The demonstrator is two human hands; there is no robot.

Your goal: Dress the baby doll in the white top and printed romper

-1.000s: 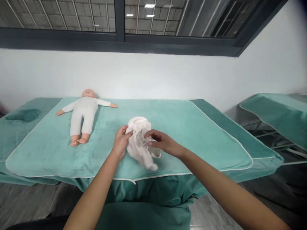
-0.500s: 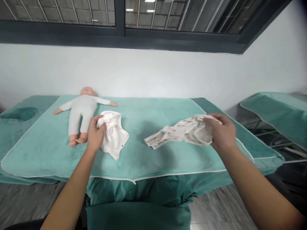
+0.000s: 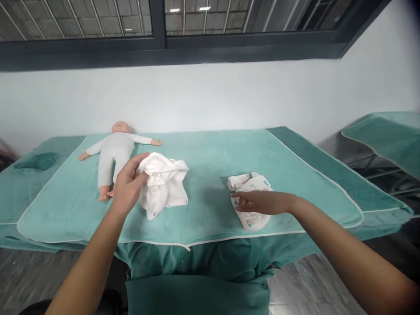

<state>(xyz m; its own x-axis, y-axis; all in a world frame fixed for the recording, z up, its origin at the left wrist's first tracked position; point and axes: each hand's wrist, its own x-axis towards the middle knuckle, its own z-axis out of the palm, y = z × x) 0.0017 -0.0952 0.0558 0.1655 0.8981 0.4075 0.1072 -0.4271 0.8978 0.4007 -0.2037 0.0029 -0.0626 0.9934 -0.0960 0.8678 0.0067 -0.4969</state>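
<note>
My left hand (image 3: pixel 127 186) is closed on a bunched white baby garment (image 3: pixel 166 183), held just above the teal towel (image 3: pixel 210 162). A second, patterned white garment (image 3: pixel 250 197) lies crumpled on the towel to the right. My right hand (image 3: pixel 259 202) hovers over it, fingers stretched out flat and pointing left, holding nothing. A baby doll (image 3: pixel 114 153) in a white suit lies on its back at the far left of the towel, just beyond my left hand.
The towel covers a long teal-draped table (image 3: pixel 295 144) against a white wall. A dark teal pillow (image 3: pixel 37 160) lies at the far left. Another teal-covered table (image 3: pixel 390 135) stands to the right, with grey floor between.
The two garments, held together a second ago, are apart. My right hand carried the patterned one to the right, dropped it and has drawn back left over it. My left hand kept the white one.
</note>
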